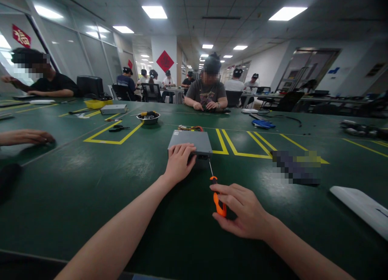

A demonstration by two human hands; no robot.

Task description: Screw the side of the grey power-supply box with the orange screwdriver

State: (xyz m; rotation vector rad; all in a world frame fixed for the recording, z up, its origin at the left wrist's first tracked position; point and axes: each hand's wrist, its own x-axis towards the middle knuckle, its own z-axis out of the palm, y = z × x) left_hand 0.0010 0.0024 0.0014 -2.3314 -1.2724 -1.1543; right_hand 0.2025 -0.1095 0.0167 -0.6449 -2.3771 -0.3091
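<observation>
A grey metal computer power supply (194, 139) lies flat on the green table, with coloured cables (190, 128) behind it. My left hand (180, 163) grips its near left corner, fingers over the top and thumb against the front face. In my right hand (239, 209) is an orange and black screwdriver (220, 205), held by its handle between fingers and thumb. The screwdriver's thin shaft points away from me, and its tip is at the near right corner of the power supply. Whether the tip sits in a screw is too small to tell.
Beyond the power supply stands a metal bowl (148, 117) holding small parts and a yellow-handled tool. A yellow tray (98, 104), blue gloves (263, 124) and a white device (360, 207) lie around. Another person's hand (30, 137) rests at left; a person (207, 92) sits opposite.
</observation>
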